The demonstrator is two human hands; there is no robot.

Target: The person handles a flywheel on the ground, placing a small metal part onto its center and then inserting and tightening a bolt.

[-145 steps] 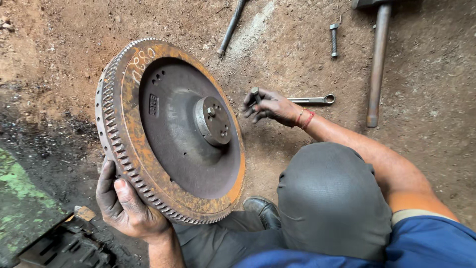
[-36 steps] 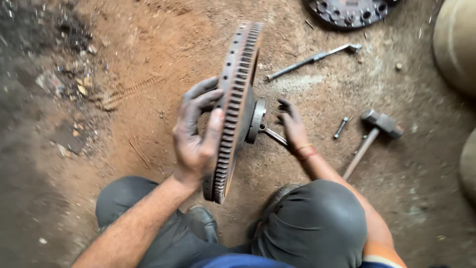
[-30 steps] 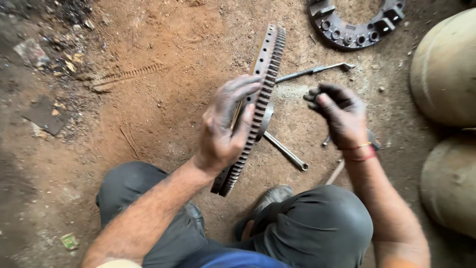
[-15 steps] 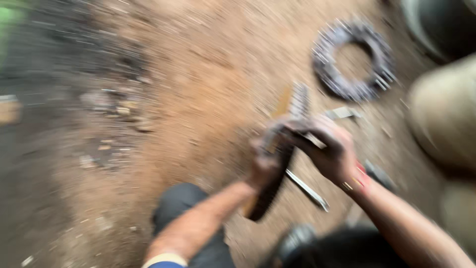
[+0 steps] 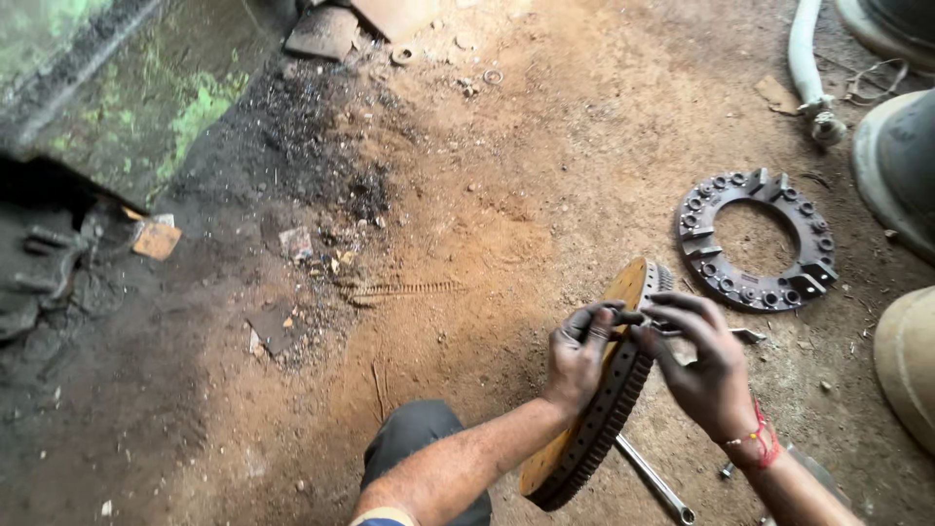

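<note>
Rusty steel, toothed round the rim: flywheel (image 5: 596, 409) stood on edge on the dirt, tilted, seen nearly edge-on between both hands. Orange-brown flat face turned toward the left side, dark gear teeth along the lower curve. Left hand (image 5: 579, 353), black with grease, closed over the upper rim, fingers curled across the top edge. Right hand (image 5: 703, 365), equally grimy, red thread at the wrist, fingers half-bent and spread, tips touching the wheel's top from the other side; could not tell whether actually clamping or only resting. Just below the right hand, partly under the wheel, a slim bright wrench (image 5: 654, 481) lay flat, ring end pointing away. Beyond the right hand, well apart, a dark cast ring plate (image 5: 699, 216), flat on the ground, studded with bolts and raised lugs round a wide open centre. Farther beyond that, a pale hose (image 5: 804, 58) with a metal end fitting. Beyond the left hand, packed reddish earth (image 5: 487, 195), gritty, shading to oily black soot, with a faint toothed imprint pressed in. Near side: grey-trousered knee (image 5: 421, 438).
</note>
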